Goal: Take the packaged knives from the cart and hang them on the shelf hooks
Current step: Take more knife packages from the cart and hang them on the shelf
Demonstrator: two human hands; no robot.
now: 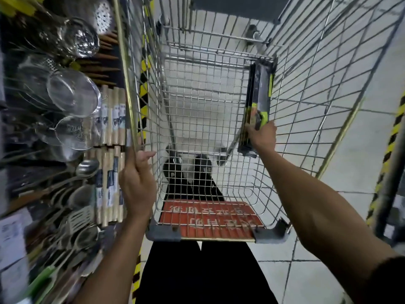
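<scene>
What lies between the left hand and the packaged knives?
In the head view, only the bare wire floor of the cart lies between the left hand and the packaged knives, which the right hand grips.

So the packaged knives (257, 99) are a slim stack of black cards with lime-green trim, standing on edge along the right wall of the wire cart (306, 88), near end gripped by the right hand (262, 134).
</scene>
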